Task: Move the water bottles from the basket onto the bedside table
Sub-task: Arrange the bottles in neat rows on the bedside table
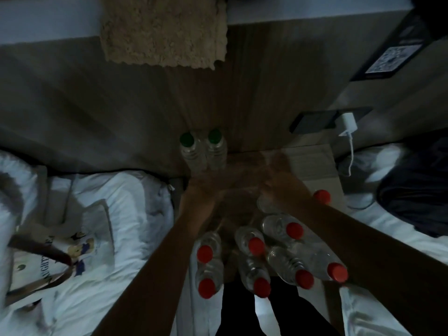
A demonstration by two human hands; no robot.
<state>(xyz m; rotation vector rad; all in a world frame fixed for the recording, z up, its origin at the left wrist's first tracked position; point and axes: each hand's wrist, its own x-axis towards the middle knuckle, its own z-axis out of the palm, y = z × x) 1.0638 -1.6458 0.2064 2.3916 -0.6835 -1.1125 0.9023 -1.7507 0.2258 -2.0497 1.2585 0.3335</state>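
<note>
Between the two white-sheeted beds I see the narrow light-wood bedside table [312, 161], its top mostly bare on the right side. Two clear plastic bottles with green caps [202, 151] stand upright at its back-left corner, touching each other, against the wood wall panel.

Left hand [201, 190] and right hand [278, 183] reach forward over the table's near edge, both motion-blurred; I can't tell whether either is gripping anything or open. Something clear shows faintly between them, too smeared to identify.

Under my forearms, clear plastic bottles with red caps [252, 246] lie packed together, caps toward me; I count about seven caps. The basket itself I can't make out in the dark. One more red cap [322, 196] sits just beyond the right forearm, near the table's right edge.

White charger with cable [348, 124] hangs off a dark wall socket panel [315, 121] above the table's right rear. Printed tote bag [60, 251] lies on the left bed [135, 202], well clear.
</note>
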